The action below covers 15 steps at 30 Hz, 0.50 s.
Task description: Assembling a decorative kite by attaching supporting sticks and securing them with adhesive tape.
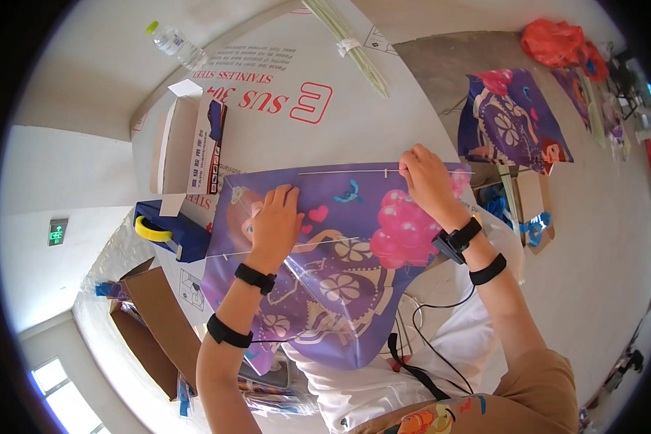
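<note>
A purple printed kite sheet [340, 267] with pink balloons and a cartoon figure lies across the white table [354, 116] in front of me. My left hand [275, 220] rests flat on its left part, fingers spread. My right hand [427, 177] pinches the sheet's far edge, where a thin white rod [354, 172] runs along it. Both wrists wear black bands, and a thin black cable trails from the right one.
An open white carton [192, 145] and a blue tape dispenser [166, 231] sit left of the sheet. A plastic bottle [177, 45] and a bundle of pale sticks [354, 47] lie farther off. Another purple kite [513, 123] and orange bags [557, 40] are at right; brown cardboard boxes [152, 325] stand lower left.
</note>
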Each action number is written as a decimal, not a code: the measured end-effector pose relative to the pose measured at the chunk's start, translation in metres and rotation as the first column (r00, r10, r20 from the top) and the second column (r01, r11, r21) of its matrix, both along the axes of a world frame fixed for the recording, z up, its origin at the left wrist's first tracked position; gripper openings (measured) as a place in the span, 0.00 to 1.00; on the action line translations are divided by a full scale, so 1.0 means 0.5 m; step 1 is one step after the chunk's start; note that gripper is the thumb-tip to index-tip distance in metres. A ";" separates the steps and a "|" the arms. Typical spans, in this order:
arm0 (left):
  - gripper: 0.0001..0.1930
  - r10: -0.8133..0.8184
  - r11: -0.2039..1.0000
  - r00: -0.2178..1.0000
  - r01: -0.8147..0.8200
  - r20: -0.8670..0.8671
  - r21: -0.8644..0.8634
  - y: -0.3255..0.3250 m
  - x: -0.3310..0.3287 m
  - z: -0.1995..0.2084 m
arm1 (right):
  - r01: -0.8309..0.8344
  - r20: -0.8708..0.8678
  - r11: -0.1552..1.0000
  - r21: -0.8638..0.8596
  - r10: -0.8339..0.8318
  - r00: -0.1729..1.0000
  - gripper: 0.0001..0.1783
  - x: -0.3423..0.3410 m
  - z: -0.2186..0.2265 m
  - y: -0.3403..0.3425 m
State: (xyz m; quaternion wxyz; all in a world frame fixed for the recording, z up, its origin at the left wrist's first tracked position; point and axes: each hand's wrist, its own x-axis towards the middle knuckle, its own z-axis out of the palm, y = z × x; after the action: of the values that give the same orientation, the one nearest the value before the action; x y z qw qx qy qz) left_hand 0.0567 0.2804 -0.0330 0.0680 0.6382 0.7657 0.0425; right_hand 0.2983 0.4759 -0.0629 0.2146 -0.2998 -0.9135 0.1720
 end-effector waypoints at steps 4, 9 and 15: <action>0.24 0.017 0.999 1.000 -0.017 -0.001 -0.035 0.001 0.003 0.008 | -0.002 0.022 1.000 0.022 0.001 1.000 0.07 -0.002 -0.003 -0.003; 0.24 0.016 1.000 1.000 -0.016 0.001 -0.012 -0.006 0.000 0.000 | -0.022 0.022 1.000 0.021 0.022 1.000 0.07 -0.009 -0.001 -0.008; 0.25 0.021 0.999 0.999 -0.022 -0.038 -0.038 0.001 0.006 0.002 | -0.019 0.055 0.999 0.046 0.016 0.998 0.07 -0.001 0.003 -0.005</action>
State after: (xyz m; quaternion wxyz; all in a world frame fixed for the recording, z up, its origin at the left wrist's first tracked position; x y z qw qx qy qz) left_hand 0.0596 0.2807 -0.0317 0.0652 0.6291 0.7744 0.0164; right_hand 0.2979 0.4733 -0.0615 0.1950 -0.2912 -0.9253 0.1445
